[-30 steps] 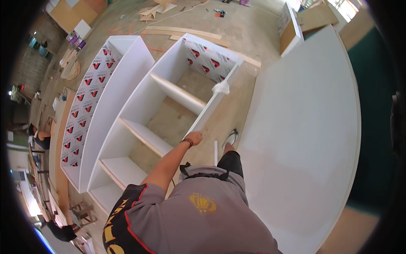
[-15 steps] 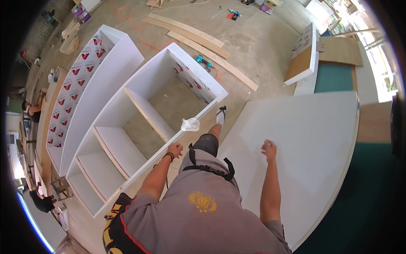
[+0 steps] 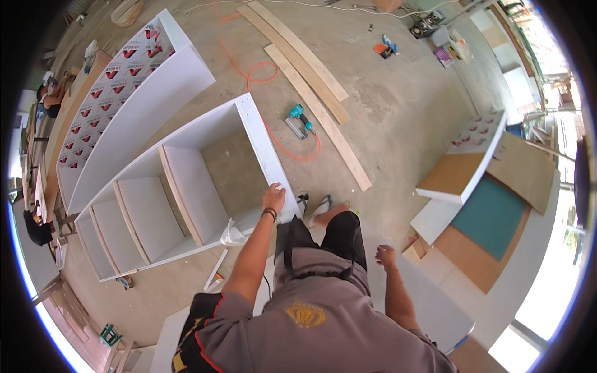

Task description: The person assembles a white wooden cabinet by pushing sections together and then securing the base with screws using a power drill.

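Left hand (image 3: 273, 199): rests on the top edge of the near side wall of the white cabinet (image 3: 186, 186), at its right-hand corner; the grip is a flat hold, fingers laid over the panel edge, not wrapped round it. A dark band sits on the wrist.
Right hand (image 3: 385, 256): hangs free above the white panel (image 3: 435, 311), touching nothing that I can make out; the grip is empty, fingers loosely curled.
White cabinet: lies on its back on the concrete floor (image 3: 385, 105), open face up, split by shelves into several compartments; bare floor shows through the compartment nearest the left hand.
White panel: lies flat under the person, by the right leg, towards the lower right.
Second cabinet (image 3: 118, 99): lies just beside the first, on its far left side, its inner back covered in a red-and-white pattern.
Nail gun (image 3: 298, 119): teal, on the floor just past the cabinet's right end, on an orange hose (image 3: 261, 68).
Planks (image 3: 311, 74): long bare boards lie on the floor beyond the nail gun.
Plastic bag (image 3: 235, 235): clear, crumpled, at the cabinet's near edge below the left forearm.
Boards (image 3: 491, 211): brown, teal and white sheets lie stacked at the right.
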The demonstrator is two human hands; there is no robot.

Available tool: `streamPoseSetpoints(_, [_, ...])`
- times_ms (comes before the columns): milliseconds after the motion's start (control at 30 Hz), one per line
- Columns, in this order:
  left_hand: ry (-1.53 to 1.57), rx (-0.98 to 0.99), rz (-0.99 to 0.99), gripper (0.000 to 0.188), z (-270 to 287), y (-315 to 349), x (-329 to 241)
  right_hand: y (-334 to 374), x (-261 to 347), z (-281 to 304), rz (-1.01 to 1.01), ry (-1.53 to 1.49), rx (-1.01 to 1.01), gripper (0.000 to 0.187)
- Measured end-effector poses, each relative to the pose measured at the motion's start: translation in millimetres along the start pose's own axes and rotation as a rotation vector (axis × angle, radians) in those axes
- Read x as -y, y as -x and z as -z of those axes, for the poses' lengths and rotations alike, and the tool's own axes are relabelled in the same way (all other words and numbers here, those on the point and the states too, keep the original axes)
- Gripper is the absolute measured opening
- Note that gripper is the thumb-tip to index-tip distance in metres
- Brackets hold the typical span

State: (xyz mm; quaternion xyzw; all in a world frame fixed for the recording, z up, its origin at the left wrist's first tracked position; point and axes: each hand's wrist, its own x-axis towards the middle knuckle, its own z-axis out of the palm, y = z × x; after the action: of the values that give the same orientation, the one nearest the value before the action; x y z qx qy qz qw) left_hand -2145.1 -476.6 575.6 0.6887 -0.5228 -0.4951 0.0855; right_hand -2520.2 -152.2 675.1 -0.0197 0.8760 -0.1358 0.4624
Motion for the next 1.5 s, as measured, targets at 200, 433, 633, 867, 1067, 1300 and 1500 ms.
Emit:
streamPoseSetpoints(200, [-0.206,-0.584,0.306,0.088,-47,-82,-34,-210,142,25,0.232,0.488,0.095,0.027])
streamPoseSetpoints(433, [-0.400,-0.829,0.549,0.100,-99,-142,-8,-485,361,-147,0.459,1.280,0.122,0.035])
streamPoseSetpoints(633, [-0.556,-0.971,0.571,0.084,-129,-173,-1,-612,481,-382,0.837,0.913,0.265,0.034])
streamPoseSetpoints(867, [-0.249,-1.010,0.583,0.083,-133,-189,-3,-701,480,-571,0.991,0.918,0.047,0.059])
streamPoseSetpoints(1067, [-0.279,-0.999,0.625,0.085,-131,-185,-3,-721,491,-541,1.216,0.683,0.209,0.049])
streamPoseSetpoints(1300, [-0.357,-0.990,0.651,0.086,-128,-178,-1,-826,582,-408,1.360,0.863,0.103,0.048])
streamPoseSetpoints(1500, [-0.432,-0.997,0.655,0.087,-118,-182,-7,-838,627,-376,1.020,1.068,-0.313,0.037])
